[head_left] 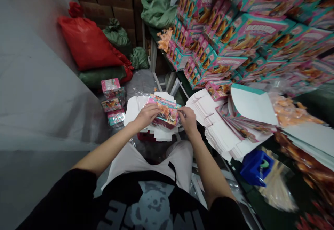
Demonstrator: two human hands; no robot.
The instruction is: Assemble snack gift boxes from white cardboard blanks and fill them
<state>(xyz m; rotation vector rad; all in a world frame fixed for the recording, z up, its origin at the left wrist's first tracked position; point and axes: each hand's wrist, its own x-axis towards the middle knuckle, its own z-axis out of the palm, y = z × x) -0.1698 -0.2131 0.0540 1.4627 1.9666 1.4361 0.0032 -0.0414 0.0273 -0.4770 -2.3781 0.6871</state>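
Pink-and-teal printed carton held above a person's lap, over a loose pile of white card blanks. At far left, a red sack slumps against green sacks, with three small printed cartons just beside them. The left hand has its fingers clamped on the carton's top face, while the right hand pinches the carton's right end, its fingers together on the card. To the right, a stack of flat white blanks lies on the desk near a blue plastic holder, below towering rows of assembled cartons.
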